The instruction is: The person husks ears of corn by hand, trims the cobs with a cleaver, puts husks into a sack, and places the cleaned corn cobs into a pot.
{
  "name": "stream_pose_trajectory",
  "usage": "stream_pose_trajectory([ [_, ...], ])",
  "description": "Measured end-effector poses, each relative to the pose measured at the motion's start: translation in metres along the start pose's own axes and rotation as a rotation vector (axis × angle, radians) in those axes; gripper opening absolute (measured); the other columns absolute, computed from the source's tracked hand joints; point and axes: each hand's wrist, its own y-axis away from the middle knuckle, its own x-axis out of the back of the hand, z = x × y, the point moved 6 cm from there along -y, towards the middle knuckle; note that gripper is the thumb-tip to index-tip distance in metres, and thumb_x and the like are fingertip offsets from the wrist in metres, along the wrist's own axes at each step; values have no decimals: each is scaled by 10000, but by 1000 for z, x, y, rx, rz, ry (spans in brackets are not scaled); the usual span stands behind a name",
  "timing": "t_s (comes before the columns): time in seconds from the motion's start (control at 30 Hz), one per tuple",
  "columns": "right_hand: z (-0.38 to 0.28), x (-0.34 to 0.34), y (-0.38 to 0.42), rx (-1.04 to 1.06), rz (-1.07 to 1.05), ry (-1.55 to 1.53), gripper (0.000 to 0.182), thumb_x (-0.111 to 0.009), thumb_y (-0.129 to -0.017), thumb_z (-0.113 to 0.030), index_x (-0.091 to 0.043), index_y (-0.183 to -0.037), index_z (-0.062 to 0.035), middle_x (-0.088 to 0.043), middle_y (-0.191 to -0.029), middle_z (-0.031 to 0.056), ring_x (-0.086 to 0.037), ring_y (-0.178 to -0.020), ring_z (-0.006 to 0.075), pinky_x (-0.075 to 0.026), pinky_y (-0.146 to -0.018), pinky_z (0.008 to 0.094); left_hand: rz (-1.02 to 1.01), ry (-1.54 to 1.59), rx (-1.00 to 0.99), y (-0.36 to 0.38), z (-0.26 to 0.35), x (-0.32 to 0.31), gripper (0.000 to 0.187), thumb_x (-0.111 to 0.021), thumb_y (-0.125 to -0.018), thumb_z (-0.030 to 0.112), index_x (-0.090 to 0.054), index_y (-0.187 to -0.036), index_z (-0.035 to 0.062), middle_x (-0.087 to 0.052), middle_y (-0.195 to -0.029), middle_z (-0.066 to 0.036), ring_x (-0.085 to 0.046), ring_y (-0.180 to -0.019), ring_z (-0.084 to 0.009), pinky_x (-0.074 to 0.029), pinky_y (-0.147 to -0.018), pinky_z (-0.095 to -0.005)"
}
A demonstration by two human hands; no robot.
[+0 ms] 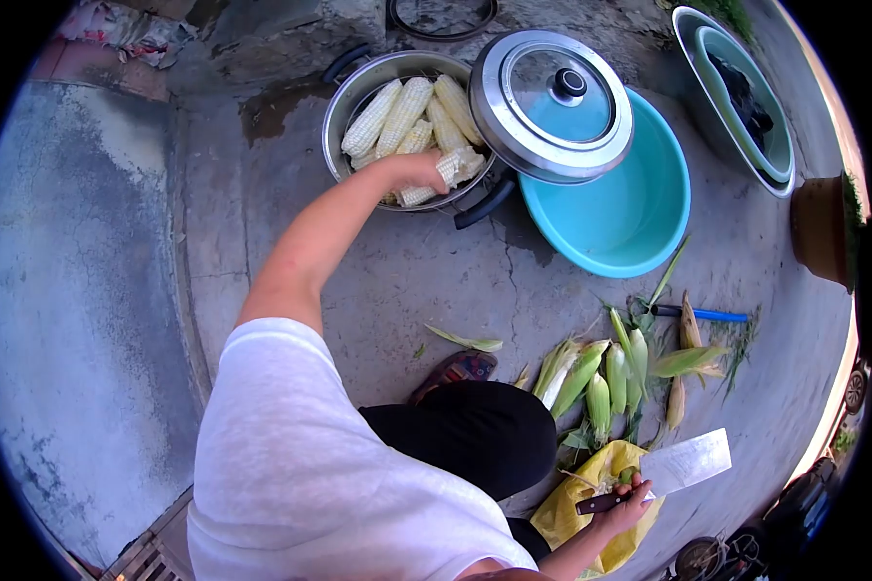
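Note:
My left hand [422, 171] reaches into a steel pot [334, 136] and grips a husked ear of corn [459, 167] at its near right side. Part of the fingers is hidden by the corn and the pot. Several pale husked ears [405, 114] lie around it in the pot. My right hand [627, 507] is wrapped round the dark handle of a cleaver [688, 463], its broad blade pointing right. Beneath that hand is a yellow bag [562, 513]. Unhusked ears of corn [599, 402] lie on the ground just beyond the bag.
A steel lid [489, 97] with a glass centre leans over the pot and a turquoise basin [606, 247]. Loose husks [465, 339] and a blue-handled tool [712, 315] lie on the concrete. More basins [785, 184] and a flowerpot [816, 232] stand at the right.

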Motion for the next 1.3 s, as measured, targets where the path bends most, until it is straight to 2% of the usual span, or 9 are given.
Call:
stream_pose_trajectory([
  [0.13, 7, 3, -10, -14, -16, -5, 238, -532, -918, -244, -458, -1034, -49, -599, -811, 84, -451, -496, 71, -419, -461, 204, -83, -375, 31, 24, 18, 7, 811, -696, -674, 178, -290, -1349, -17, -501, -1215, -207, -464, -1150, -279, -347, -968, -336],
  [0.23, 8, 9, -7, 10, -15, -7, 220, -528, -921, -234, -450, -1007, -48, -586, -797, 80, -446, -494, 75, -413, -449, 204, 357, -176, 140, 14, -40, 64, 776, -706, -664, 301, -363, -1262, -57, -557, -1139, -231, -563, -1022, -309, -433, -875, -341],
  [0.33, 10, 6, -8, -9, 9, 6, 223, -531, -919, -239, -455, -998, -45, -585, -798, 77, -449, -498, 75, -409, -441, 198, 506, -449, 411, 28, -62, 68, 809, -722, -636, 325, -363, -1213, -112, -576, -1085, -253, -595, -970, -331, -465, -837, -354],
  [0.57, 11, -2, -5, -32, -3, -11, 195, -492, -934, -210, -454, -1009, -34, -587, -805, 80, -440, -485, 66, -402, -452, 200, 627, -445, 355, 39, -42, 50, 808, -733, -639, 364, -351, -1165, -116, -570, -1068, -290, -584, -996, -365, -450, -873, -393],
  [0.83, 15, 15, -9, -18, 30, 26, 293, -550, -907, -244, -460, -1101, -44, -589, -812, 73, -442, -500, 76, -388, -453, 197, 608, -770, 180, 43, -5, 33, 434, -602, -716, 194, -526, -1082, -26, -603, -988, -237, -584, -932, -386, -454, -840, -424],
  [0.93, 13, 16, -4, -20, 49, 18, 181, -509, -926, -216, -455, -951, -44, -597, -793, 83, -452, -475, 76, -407, -438, 211, 461, -516, -23, 24, 3, 13, 351, -558, -697, 180, -567, -991, -11, -605, -1008, -234, -594, -944, -374, -476, -808, -445],
  [1.0, 19, 19, -6, -46, 49, 43, 288, -549, -908, -254, -463, -1085, -43, -585, -817, 72, -445, -507, 70, -387, -446, 197, 426, -631, -33, 23, 9, 3, 378, -557, -698, 184, -552, -1031, 6, -605, -1020, -228, -592, -950, -373, -474, -809, -441],
  [1.07, 20, 19, -6, -41, 48, 40, 288, -548, -908, -256, -464, -1084, -43, -583, -817, 70, -445, -507, 68, -388, -446, 197, 348, -660, 128, 21, -1, -2, 518, -612, -665, 186, -493, -1135, 4, -605, -991, -231, -585, -931, -378, -462, -820, -433],
  [1.3, 21, 19, -5, -18, 30, 24, 288, -549, -910, -261, -466, -1076, -41, -575, -811, 67, -448, -511, 70, -388, -444, 195, 330, -863, 72, 23, 9, -3, 463, -619, -675, 164, -485, -1086, -3, -614, -984, -225, -593, -922, -374, -478, -784, -433],
])
